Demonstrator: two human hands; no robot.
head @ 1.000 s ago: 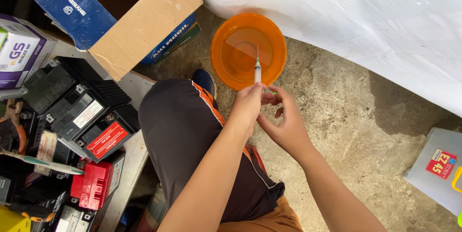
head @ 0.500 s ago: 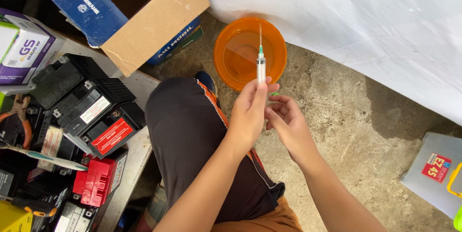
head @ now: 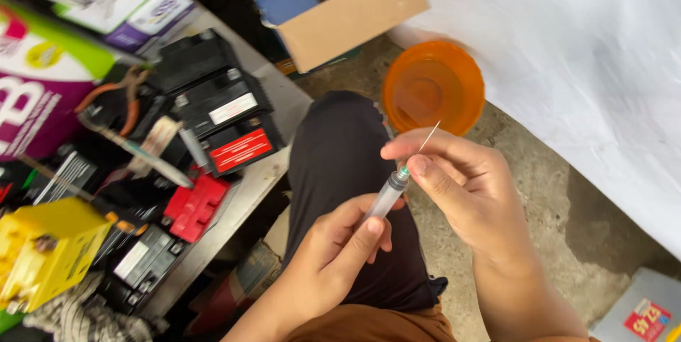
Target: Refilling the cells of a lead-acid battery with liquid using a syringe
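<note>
My left hand (head: pixel 333 253) grips the barrel of a clear syringe (head: pixel 386 196) that slants up to the right over my dark-trousered knee (head: pixel 340 164). The fingers of my right hand (head: pixel 461 179) pinch the green hub where the thin metal needle (head: pixel 428 136) sticks out. Beyond the needle tip an orange plastic bowl (head: pixel 434 86) sits on the concrete floor.
To the left a low shelf (head: pixel 269 172) carries several small black batteries (head: pixel 220 111), a red battery (head: pixel 195 207), a yellow one (head: pixel 42 250), pliers (head: pixel 117 97) and coloured boxes. A cardboard box (head: pixel 340 12) stands behind. White sheeting (head: pixel 567 51) covers the right side; a grey box (head: pixel 638 310) lies bottom right.
The view has swung and moved closer. The syringe came down from upright over the bowl to a slant above my knee, and my right fingers now pinch its needle end.
</note>
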